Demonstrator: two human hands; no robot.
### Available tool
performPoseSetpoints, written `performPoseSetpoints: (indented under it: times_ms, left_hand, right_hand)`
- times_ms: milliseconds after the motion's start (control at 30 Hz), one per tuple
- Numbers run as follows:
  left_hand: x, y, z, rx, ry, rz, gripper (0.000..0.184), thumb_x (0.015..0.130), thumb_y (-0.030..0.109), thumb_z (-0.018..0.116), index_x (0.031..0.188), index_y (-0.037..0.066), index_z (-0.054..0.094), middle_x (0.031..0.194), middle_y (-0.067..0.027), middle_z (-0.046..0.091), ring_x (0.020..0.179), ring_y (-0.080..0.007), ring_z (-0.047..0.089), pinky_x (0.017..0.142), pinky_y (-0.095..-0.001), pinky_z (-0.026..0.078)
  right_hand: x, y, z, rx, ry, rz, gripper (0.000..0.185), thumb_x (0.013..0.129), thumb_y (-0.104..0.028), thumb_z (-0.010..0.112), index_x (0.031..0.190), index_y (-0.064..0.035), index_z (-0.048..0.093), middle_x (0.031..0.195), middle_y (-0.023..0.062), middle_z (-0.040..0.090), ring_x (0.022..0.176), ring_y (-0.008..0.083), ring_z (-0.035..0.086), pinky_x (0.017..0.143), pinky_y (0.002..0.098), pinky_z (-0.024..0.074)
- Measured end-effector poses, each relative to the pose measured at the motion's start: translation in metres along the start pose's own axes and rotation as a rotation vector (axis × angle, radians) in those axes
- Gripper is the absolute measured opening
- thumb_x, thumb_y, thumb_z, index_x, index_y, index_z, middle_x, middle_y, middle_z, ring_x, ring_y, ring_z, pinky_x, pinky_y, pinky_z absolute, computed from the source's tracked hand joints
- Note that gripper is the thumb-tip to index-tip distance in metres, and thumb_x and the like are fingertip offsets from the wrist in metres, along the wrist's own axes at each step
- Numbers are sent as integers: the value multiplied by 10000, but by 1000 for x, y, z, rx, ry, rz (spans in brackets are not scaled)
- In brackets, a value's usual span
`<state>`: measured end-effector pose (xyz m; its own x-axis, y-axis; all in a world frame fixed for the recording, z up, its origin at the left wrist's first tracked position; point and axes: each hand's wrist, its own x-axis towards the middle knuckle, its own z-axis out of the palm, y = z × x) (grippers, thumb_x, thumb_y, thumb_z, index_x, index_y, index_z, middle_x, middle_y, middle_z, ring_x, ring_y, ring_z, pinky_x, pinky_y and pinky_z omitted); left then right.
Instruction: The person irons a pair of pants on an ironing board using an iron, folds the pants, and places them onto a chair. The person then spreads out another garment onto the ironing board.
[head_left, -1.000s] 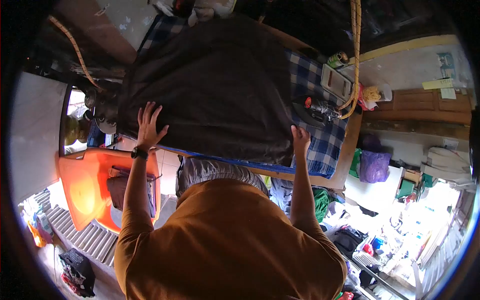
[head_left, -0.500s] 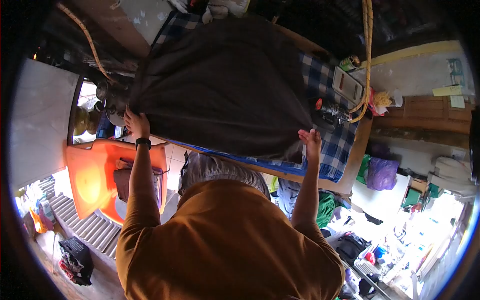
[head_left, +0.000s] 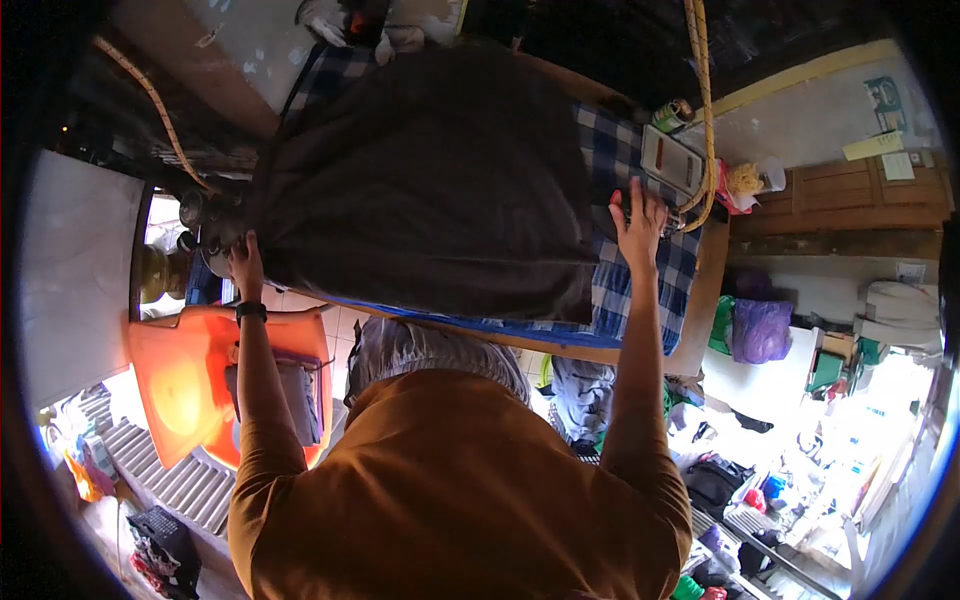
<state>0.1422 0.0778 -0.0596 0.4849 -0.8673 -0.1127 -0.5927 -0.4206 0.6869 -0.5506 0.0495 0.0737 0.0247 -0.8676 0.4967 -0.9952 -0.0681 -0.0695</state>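
A dark, nearly black cloth (head_left: 430, 190) lies spread over a board padded with blue-and-white checked fabric (head_left: 640, 310). At its left edge, my left hand (head_left: 246, 270) is closed on the cloth. My right hand (head_left: 640, 232) is off the cloth, thumb and fingers apart, over the black clothes iron (head_left: 601, 218) on the checked fabric. My hand hides most of the iron, and I cannot see whether it touches the handle. A yellow braided cord (head_left: 706, 110) hangs down to the iron.
A tray (head_left: 671, 162) and a green can (head_left: 672, 116) stand at the board's right end. An orange plastic chair (head_left: 170, 370) with folded cloth (head_left: 290, 400) on it is at my left. A purple bag (head_left: 762, 330) lies to the right.
My right hand has left the cloth's right corner and moved up and right to the iron. The right side of the cloth lies straighter. My left hand stays at the left edge.
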Motion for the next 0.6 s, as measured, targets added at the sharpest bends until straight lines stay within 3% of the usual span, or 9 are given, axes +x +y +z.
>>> performPoseSetpoints:
  times_ms: [67, 100, 200, 267, 367, 400, 433, 567, 600]
  left_hand:
    - [-14, 34, 11, 527, 229, -147, 618, 899, 543, 432, 1290, 64, 444, 1265, -208, 458, 1184, -430, 403, 945, -506, 351]
    - [-9, 19, 20, 630, 336, -50, 608, 881, 572, 441, 1246, 86, 473, 1193, -201, 484, 1141, -431, 422, 909, -539, 357]
    - [-1, 1, 22, 677, 373, 92, 598, 871, 571, 453, 1215, 83, 477, 1150, -192, 499, 1116, -421, 438, 907, -543, 358]
    - [4, -2, 20, 657, 313, 142, 571, 875, 544, 456, 1214, 84, 467, 1192, -179, 499, 1141, -415, 432, 911, -557, 349]
    - [17, -24, 24, 426, 261, -30, 565, 889, 527, 436, 1236, 81, 450, 1299, -158, 471, 1198, -403, 403, 923, -571, 328]
    - [18, -23, 23, 424, 268, -38, 565, 889, 527, 436, 1236, 81, 450, 1299, -158, 471, 1198, -403, 403, 923, -571, 328]
    - [17, -18, 22, 390, 266, -17, 584, 887, 544, 428, 1232, 74, 453, 1264, -172, 498, 1172, -408, 429, 921, -576, 331]
    - [26, -5, 24, 302, 266, -31, 628, 879, 579, 414, 1214, 50, 467, 1139, -205, 579, 1070, -418, 516, 908, -586, 343]
    - [25, 2, 24, 335, 289, -53, 636, 876, 592, 409, 1195, 46, 477, 1094, -206, 598, 1035, -417, 537, 893, -583, 352]
  right_hand:
    - [4, 28, 11, -58, -150, -58, 493, 833, -319, 636, 1277, -165, 487, 1100, 135, 495, 1104, 362, 442, 1025, 538, 262]
    - [7, 37, 12, -1, -237, -59, 483, 833, -336, 629, 1270, -179, 493, 1123, 127, 493, 1116, 360, 438, 1011, 552, 273]
    - [10, 35, 7, 28, -300, -82, 435, 857, -305, 604, 1250, -149, 501, 1116, 139, 503, 1099, 371, 453, 985, 554, 313]
    - [7, 8, 8, -82, 39, -14, 358, 862, -192, 580, 1198, -85, 513, 1059, 154, 520, 1017, 392, 482, 952, 529, 349]
    - [-15, -28, 32, -42, 116, 154, 110, 822, -150, 567, 859, -48, 552, 918, 156, 582, 857, 360, 555, 733, 459, 440]
    - [-27, -33, 46, 12, -102, 373, 159, 834, -181, 570, 751, -47, 552, 859, 149, 607, 839, 352, 576, 720, 435, 456]
    - [-42, -27, 64, -58, -260, 452, 180, 834, -222, 587, 781, -51, 599, 881, 155, 622, 848, 356, 586, 715, 437, 471]
    - [-62, -26, 104, -199, -53, 329, 198, 801, -278, 637, 905, -110, 654, 876, 141, 634, 844, 331, 595, 723, 418, 487]
    - [-54, -36, 97, -154, -128, 476, 190, 797, -273, 640, 879, -101, 643, 885, 124, 624, 880, 314, 583, 738, 416, 483]
